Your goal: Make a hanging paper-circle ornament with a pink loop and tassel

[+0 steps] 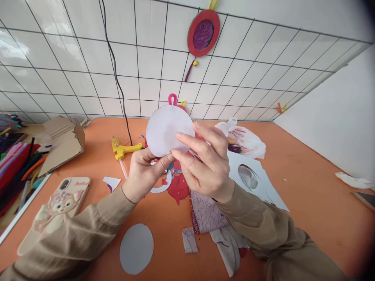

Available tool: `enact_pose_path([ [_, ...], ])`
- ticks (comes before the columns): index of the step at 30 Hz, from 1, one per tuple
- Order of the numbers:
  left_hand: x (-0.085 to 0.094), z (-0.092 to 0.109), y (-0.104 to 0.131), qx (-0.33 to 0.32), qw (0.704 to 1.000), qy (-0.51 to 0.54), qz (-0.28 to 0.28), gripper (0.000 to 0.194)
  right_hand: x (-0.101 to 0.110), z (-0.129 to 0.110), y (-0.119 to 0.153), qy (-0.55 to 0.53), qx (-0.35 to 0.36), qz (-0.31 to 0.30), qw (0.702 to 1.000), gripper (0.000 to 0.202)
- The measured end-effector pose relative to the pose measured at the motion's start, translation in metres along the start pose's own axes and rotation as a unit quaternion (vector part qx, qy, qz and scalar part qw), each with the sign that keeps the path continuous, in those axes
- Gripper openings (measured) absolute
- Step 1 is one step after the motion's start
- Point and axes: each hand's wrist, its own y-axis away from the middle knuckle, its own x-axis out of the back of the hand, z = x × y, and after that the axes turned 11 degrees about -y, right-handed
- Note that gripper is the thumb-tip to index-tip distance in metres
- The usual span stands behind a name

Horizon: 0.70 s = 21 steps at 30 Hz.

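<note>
Pinched white disc (168, 128) by lower edge with left hand (146, 168), thumb and finger closed on it, face toward camera, above orange table (310, 171). Laid spread fingertips of right hand (209, 162) on right and lower part of same disc; couldn't tell whether right thumb gripped from behind. Saw pink loop (172, 99) just past disc's top edge. Under and near hands, found white ring (161, 186) and red scraps (179, 187), partly covered. Nearer camera, noted patterned cloth (208, 212) by right sleeve and second disc (136, 248) flat on table. To left, spotted yellow glue gun (125, 150), then phone (66, 199) in cartoon case, partly under left sleeve. Farther left, noted folded cardboard (66, 136), with pipe cleaners (14, 168) in loose pile near it; couldn't make out any container around them. To right, found white sheet (263, 183) and, behind it, thin plastic bag (252, 141) with red print, dark purplish contents showing through; couldn't identify those. On tiled wall (152, 58), saw red-rimmed round ornament (203, 34) with purple centre and tassel (190, 71) below, plus black cord (115, 74) running down toward glue gun.
</note>
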Motion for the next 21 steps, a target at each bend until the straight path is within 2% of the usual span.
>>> enact_pose_path([
  [3,0.001,0.000,0.000,-0.019,1.000,-0.022,0.003,0.009,0.001,-0.003,-0.001,-0.024,-0.036,-0.005,0.999,0.028],
  [7,0.003,-0.002,-0.002,0.034,0.999,0.011,-0.003,0.015,0.006,-0.005,-0.003,-0.113,-0.088,0.006,0.990,0.031],
  [10,0.005,-0.007,-0.003,0.059,0.997,0.041,-0.003,0.018,0.009,-0.003,-0.003,-0.160,-0.136,0.089,0.974,0.039],
  [12,0.006,-0.009,-0.003,0.078,0.995,0.057,-0.005,0.018,0.008,0.000,-0.001,-0.207,-0.205,0.163,0.943,0.045],
  [13,0.006,-0.009,-0.004,0.089,0.994,0.066,-0.007,0.018,0.008,0.002,-0.001,-0.245,-0.247,0.181,0.920,0.046],
  [15,0.006,-0.009,-0.004,0.105,0.991,0.086,-0.012,0.017,0.006,0.006,0.001,-0.350,-0.327,0.155,0.864,0.041],
  [18,0.005,-0.006,-0.004,0.109,0.988,0.109,-0.012,0.012,0.005,0.006,0.002,-0.484,-0.381,0.038,0.787,0.033],
  [19,0.004,-0.006,-0.004,0.111,0.988,0.111,-0.012,0.011,0.005,0.004,0.002,-0.505,-0.384,0.011,0.773,0.031],
  [21,0.004,-0.006,-0.004,0.121,0.987,0.110,-0.010,0.011,0.006,-0.002,0.001,-0.507,-0.391,-0.015,0.768,0.026],
])
